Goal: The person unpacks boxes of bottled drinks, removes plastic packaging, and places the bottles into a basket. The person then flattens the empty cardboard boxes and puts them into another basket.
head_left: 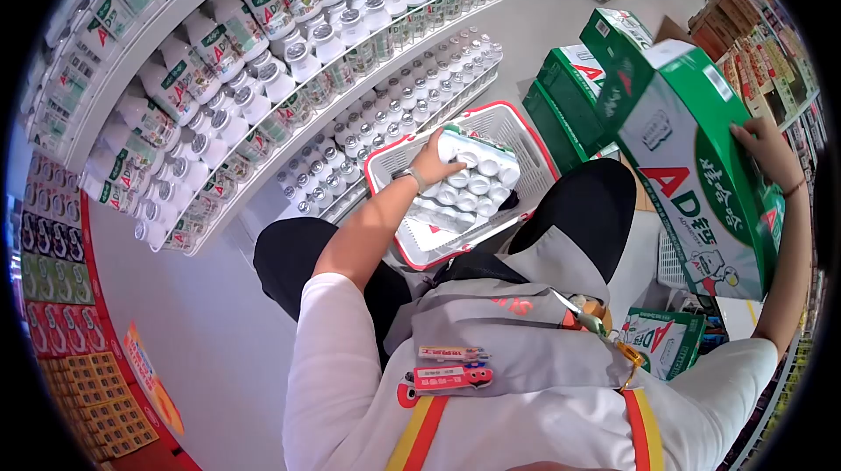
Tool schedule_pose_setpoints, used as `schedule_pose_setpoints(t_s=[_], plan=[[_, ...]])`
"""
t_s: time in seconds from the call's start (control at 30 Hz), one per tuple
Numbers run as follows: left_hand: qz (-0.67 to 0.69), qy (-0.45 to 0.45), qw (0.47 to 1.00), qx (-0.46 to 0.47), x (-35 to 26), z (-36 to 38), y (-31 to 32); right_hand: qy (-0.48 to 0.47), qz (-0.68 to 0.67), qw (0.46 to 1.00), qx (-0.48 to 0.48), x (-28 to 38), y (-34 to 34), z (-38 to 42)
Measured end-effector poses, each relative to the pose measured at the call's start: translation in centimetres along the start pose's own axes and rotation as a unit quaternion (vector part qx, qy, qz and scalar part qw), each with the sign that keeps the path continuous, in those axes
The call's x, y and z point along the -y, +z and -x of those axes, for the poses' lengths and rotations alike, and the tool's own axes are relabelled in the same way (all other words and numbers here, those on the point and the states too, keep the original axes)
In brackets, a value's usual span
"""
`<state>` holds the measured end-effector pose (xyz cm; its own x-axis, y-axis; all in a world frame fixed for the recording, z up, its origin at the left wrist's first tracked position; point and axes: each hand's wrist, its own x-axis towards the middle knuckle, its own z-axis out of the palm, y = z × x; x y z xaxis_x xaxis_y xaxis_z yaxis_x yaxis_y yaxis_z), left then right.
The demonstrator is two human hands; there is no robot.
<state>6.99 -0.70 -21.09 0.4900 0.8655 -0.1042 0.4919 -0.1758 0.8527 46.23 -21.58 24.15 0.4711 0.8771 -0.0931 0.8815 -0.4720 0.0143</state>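
Note:
My left hand (429,162) grips the near-left side of a shrink-wrapped pack of white milk-drink bottles (477,175), caps facing up. This pack is in or just over a white shopping basket (405,239) with a red rim, between my knees. More white bottles show beneath it. On the right, my right hand (771,148) holds a large green and white carton (688,169) by its upper right side. The carton is tilted, printed with a big red "AD", and its top flap stands up. Its inside is hidden from me.
Shelves of white bottles (263,77) curve along the left, with foil-capped bottles (412,94) lower down. Green cartons (561,90) stand stacked beyond the basket. Another green carton (661,339) lies by my right side. Boxed goods (92,392) fill the far left.

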Motion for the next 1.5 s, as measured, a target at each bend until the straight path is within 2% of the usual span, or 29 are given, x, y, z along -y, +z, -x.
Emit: schedule_pose_setpoints(t_s=[0.1, 0.17, 0.23, 0.3, 0.37, 0.43, 0.47, 0.5, 0.57, 0.63, 0.67, 0.7, 0.77, 0.8, 0.83, 0.87, 1.0, 1.03, 1.07, 1.13, 1.2, 1.23, 1.27, 1.3, 1.33, 1.37, 1.4, 1.47, 1.5], plan=[[-0.030, 0.009, 0.999, -0.027, -1.3, -0.7, 0.6, 0.119, -0.060, 0.991, -0.007, -7.2, 2.6, 4.0], [-0.021, 0.021, 0.999, -0.037, -1.2, -2.2, 1.6, 0.149, -0.069, 0.979, 0.122, -12.4, 6.3, 5.4], [-0.010, 0.007, 1.000, -0.019, -2.1, -3.5, 2.4, 0.160, -0.036, 0.965, 0.203, -9.7, 8.9, 7.1], [-0.019, 0.050, 0.998, -0.030, -2.1, -5.3, 4.5, -0.049, 0.073, 0.993, 0.085, -12.0, 13.6, 6.3], [-0.051, 0.035, 0.998, -0.020, -3.4, -6.2, 5.4, -0.077, -0.023, 0.996, -0.030, -6.0, 14.9, 3.6], [-0.114, 0.060, 0.985, -0.117, -2.5, -5.8, 6.3, -0.083, -0.190, 0.978, 0.022, -0.2, 16.0, -0.8], [-0.104, 0.037, 0.970, -0.215, -1.9, -5.0, 7.2, -0.148, -0.246, 0.958, 0.025, 1.6, 18.1, -3.6], [-0.095, -0.019, 0.961, -0.260, -1.2, -4.2, 8.0, -0.174, -0.264, 0.948, 0.049, 4.4, 19.7, -6.1], [0.002, -0.087, 0.940, -0.330, 2.6, -3.5, 10.5, -0.239, -0.236, 0.937, 0.096, 10.0, 25.3, -11.5], [0.233, -0.173, 0.902, -0.320, 8.4, -4.3, 13.6, -0.292, -0.157, 0.927, 0.177, 15.4, 31.4, -15.6], [0.455, -0.171, 0.838, -0.248, 8.9, -4.1, 13.9, -0.292, -0.135, 0.926, 0.200, 17.5, 34.2, -16.8], [0.456, -0.156, 0.856, -0.189, 9.1, -4.0, 13.6, -0.292, -0.111, 0.924, 0.221, 19.1, 36.3, -18.0], [0.648, -0.227, 0.725, -0.058, 7.4, -3.8, 13.3, -0.237, -0.221, 0.911, 0.254, 20.2, 39.2, -18.5], [0.650, -0.252, 0.716, -0.034, 6.6, -3.7, 13.0, -0.240, -0.250, 0.898, 0.270, 19.9, 42.4, -19.5], [0.650, -0.280, 0.706, -0.009, 5.8, -3.4, 12.6, -0.229, -0.329, 0.885, 0.238, 19.4, 45.1, -19.0], [0.628, -0.270, 0.730, 0.004, 4.6, -3.0, 12.0, -0.202, -0.331, 0.889, 0.242, 19.3, 45.5, -18.5], [0.639, -0.262, 0.723, 0.031, 1.5, -2.7, 10.9, -0.127, -0.401, 0.870, 0.256, 19.9, 44.6, -18.0], [0.593, -0.262, 0.761, 0.017, -1.4, -1.9, 9.3, -0.112, -0.426, 0.859, 0.262, 19.9, 43.9, -18.0], [0.543, -0.257, 0.800, -0.007, 0.1, -2.9, 10.2, -0.090, -0.481, 0.826, 0.281, 19.7, 43.3, -17.7], [0.410, -0.302, 0.854, -0.110, -2.2, -2.3, 9.1, -0.059, -0.535, 0.772, 0.338, 19.9, 42.5, -17.6], [0.299, -0.165, 0.932, -0.125, 0.3, -2.3, 8.3, 0.016, -0.534, 0.741, 0.406, 20.7, 41.6, -16.8], [0.259, -0.141, 0.947, -0.127, -2.4, -0.8, 5.4, 0.045, -0.534, 0.726, 0.431, 21.7, 39.7, -15.4], [0.177, -0.147, 0.966, -0.119, -5.0, 0.8, 2.5, 0.039, -0.544, 0.697, 0.465, 22.4, 40.7, -15.4], [0.140, -0.069, 0.980, -0.120, -4.8, 2.3, 1.2, 0.033, -0.551, 0.669, 0.498, 23.0, 41.6, -15.3], [0.122, -0.089, 0.984, -0.091, -5.5, 3.6, -0.7, -0.014, -0.589, 0.603, 0.538, 23.9, 39.4, -13.1], [0.103, -0.107, 0.987, -0.064, -6.0, 4.7, -2.4, -0.021, -0.597, 0.594, 0.539, 25.0, 40.2, -12.0], [0.147, -0.085, 0.984, -0.059, -2.9, 5.4, -2.3, -0.001, -0.568, 0.632, 0.528, 26.2, 42.4, -11.5], [0.190, -0.080, 0.979, -0.003, -2.9, 8.2, -4.3, 0.005, -0.479, 0.702, 0.528, 28.1, 44.5, -10.0], [0.185, -0.105, 0.976, 0.046, 3.2, 8.4, -3.5, -0.061, -0.443, 0.727, 0.520, 28.9, 42.5, -8.4]])
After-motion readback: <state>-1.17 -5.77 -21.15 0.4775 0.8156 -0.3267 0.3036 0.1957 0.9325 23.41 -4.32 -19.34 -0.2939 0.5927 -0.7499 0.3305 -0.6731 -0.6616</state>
